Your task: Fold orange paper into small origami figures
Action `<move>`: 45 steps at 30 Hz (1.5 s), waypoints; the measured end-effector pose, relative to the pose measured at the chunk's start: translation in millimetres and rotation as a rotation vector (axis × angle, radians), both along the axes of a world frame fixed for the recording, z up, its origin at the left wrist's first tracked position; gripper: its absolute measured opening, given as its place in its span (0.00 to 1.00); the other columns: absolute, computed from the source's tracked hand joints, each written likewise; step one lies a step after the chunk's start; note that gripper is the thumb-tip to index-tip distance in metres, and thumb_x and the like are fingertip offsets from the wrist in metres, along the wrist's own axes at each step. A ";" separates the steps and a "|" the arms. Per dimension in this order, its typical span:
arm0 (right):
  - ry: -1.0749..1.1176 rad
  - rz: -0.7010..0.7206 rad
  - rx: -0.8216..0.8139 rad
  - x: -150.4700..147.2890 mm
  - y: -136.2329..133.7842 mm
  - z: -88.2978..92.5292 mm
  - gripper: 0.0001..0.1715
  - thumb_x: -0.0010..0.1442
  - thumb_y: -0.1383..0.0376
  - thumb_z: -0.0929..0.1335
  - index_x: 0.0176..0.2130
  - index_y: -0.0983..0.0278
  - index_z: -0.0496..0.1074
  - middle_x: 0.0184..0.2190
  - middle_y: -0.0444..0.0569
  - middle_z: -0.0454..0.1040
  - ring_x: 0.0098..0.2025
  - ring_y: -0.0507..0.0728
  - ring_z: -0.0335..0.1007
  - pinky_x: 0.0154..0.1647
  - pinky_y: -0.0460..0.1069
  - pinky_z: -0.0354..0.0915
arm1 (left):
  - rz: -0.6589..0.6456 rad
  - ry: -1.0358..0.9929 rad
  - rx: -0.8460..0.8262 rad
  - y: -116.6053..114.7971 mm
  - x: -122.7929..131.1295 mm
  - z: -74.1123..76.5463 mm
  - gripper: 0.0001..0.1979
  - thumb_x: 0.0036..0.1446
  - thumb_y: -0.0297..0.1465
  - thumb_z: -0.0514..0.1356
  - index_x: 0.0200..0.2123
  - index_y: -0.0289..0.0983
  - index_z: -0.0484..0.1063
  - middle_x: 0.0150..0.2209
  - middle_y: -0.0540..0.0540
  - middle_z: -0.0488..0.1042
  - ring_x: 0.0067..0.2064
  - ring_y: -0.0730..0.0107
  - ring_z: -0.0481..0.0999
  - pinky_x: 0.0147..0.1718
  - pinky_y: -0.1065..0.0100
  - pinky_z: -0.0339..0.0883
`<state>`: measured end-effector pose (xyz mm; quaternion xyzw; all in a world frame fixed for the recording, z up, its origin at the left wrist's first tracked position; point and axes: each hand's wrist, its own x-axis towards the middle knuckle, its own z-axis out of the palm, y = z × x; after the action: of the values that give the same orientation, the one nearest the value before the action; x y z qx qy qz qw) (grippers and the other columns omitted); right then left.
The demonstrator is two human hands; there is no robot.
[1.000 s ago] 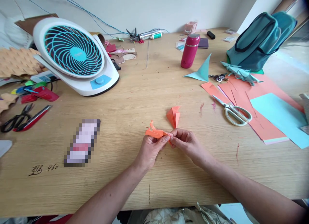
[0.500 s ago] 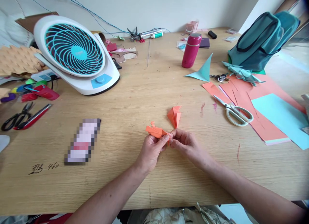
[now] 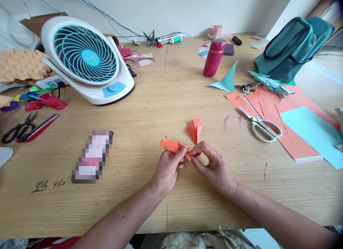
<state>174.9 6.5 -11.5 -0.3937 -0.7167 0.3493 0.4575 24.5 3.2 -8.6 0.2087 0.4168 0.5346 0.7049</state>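
Observation:
My left hand pinches a folded orange paper piece between thumb and fingers, a little above the table. The piece has a small curled tip at its far left and a pointed end by my right hand. That hand's thumb and forefinger close on the pointed end; its other fingers are curled. Just beyond my hands a second folded orange paper piece, with fan-like pleats, rests on the table. My fingers hide part of the held piece.
White-handled scissors lie on orange and light blue paper sheets at right. A pink bottle, a teal bag and a folded teal paper stand behind. On the left are a fan, a blurred phone and a red cutter.
My right hand has shifted slightly right and its fingers have opened up a bit, so more of the paper's pointed end shows. The left hand keeps its hold.

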 end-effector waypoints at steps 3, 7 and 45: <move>-0.055 0.013 0.071 0.8 1.5 1.5 0.06 0.64 0.71 0.67 0.38 0.59 0.71 0.33 0.47 0.73 0.36 0.56 0.70 0.38 0.51 0.68 | 0.005 -0.004 -0.005 -0.7 1.0 -0.8 0.15 0.42 0.38 0.76 0.29 0.35 0.81 0.25 0.51 0.73 0.26 0.80 0.63 0.22 0.74 0.52; -0.066 0.030 0.113 1.7 1.7 0.1 0.08 0.65 0.71 0.66 0.40 0.59 0.72 0.35 0.49 0.73 0.37 0.57 0.71 0.38 0.52 0.69 | 0.017 -0.020 -0.012 -1.8 2.2 -1.5 0.15 0.42 0.37 0.77 0.29 0.35 0.80 0.26 0.51 0.73 0.25 0.81 0.63 0.21 0.75 0.53; -0.104 -0.002 0.180 6.5 2.0 -1.9 0.12 0.62 0.78 0.66 0.39 0.62 0.68 0.33 0.46 0.71 0.35 0.53 0.69 0.38 0.48 0.66 | -0.060 -0.041 -0.037 -0.2 -0.9 -0.2 0.16 0.40 0.36 0.77 0.29 0.33 0.79 0.23 0.52 0.72 0.25 0.80 0.68 0.21 0.77 0.63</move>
<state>181.4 8.5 -13.3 -0.3694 -0.7675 0.2623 0.4535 23.6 2.9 -8.7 0.1969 0.4059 0.5096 0.7326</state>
